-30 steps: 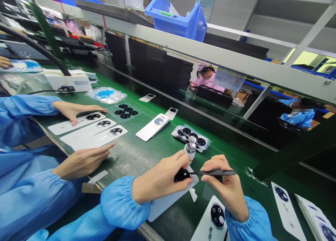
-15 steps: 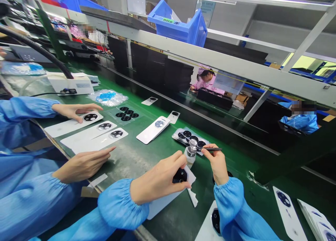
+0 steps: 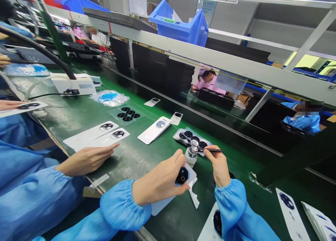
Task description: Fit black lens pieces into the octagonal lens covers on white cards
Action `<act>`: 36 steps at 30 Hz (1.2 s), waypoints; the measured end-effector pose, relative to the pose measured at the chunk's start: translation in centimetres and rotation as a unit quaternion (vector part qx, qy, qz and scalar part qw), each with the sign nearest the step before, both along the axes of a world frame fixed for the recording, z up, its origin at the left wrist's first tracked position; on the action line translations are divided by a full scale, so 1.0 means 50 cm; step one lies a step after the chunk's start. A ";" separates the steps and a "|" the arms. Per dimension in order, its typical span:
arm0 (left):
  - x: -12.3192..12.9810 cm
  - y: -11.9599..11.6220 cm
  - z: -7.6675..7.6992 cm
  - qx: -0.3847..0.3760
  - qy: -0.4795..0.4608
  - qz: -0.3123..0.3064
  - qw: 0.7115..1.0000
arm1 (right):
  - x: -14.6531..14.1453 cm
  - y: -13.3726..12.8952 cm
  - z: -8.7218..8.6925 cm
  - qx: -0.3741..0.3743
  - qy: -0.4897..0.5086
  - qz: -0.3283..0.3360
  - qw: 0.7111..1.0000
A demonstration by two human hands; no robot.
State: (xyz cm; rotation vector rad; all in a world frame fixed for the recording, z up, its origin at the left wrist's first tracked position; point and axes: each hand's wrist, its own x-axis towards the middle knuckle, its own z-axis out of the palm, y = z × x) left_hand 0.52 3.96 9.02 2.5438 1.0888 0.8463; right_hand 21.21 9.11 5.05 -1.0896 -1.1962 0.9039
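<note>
My left hand (image 3: 160,179) is curled over a white panel (image 3: 193,174) with a black camera ring (image 3: 183,175); its thumb and fingers are drawn together beside the ring, and what they pinch is too small to name. Dark tweezers (image 3: 211,150) are held in my right hand (image 3: 219,165), their tips at the mouth of a small bottle (image 3: 191,157) with a metal top. Behind the bottle, a stack of black round parts (image 3: 188,133) lies in clear trays. Another white panel (image 3: 207,227) lies partly under my right sleeve.
A co-worker's hand (image 3: 88,160) rests near two white panels (image 3: 81,134) at left. White panels (image 3: 156,130) are stacked in the middle. At right lie a single panel (image 3: 294,216) and a stack (image 3: 317,220). Black discs (image 3: 128,114) and a plastic bag (image 3: 110,98) sit farther back.
The co-worker's other hand has moved left, taking one white panel away from the group. My hands stay nearly in place, the tweezers still at the bottle; the view has shifted slightly.
</note>
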 end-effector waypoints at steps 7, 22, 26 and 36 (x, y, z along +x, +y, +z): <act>0.004 0.001 -0.007 0.046 -0.035 -0.010 0.998 | 0.004 -0.114 0.065 0.090 -0.047 0.103 0.989; 0.017 -0.005 0.000 0.060 -0.024 -0.019 0.998 | 0.000 -0.130 0.074 0.159 -0.149 0.106 0.970; 0.019 -0.004 -0.001 0.054 -0.031 -0.022 0.998 | 0.004 -0.132 0.077 0.160 -0.162 0.102 0.968; 0.019 -0.003 -0.001 0.058 -0.020 -0.015 0.998 | 0.002 -0.135 0.081 0.162 -0.169 0.099 0.967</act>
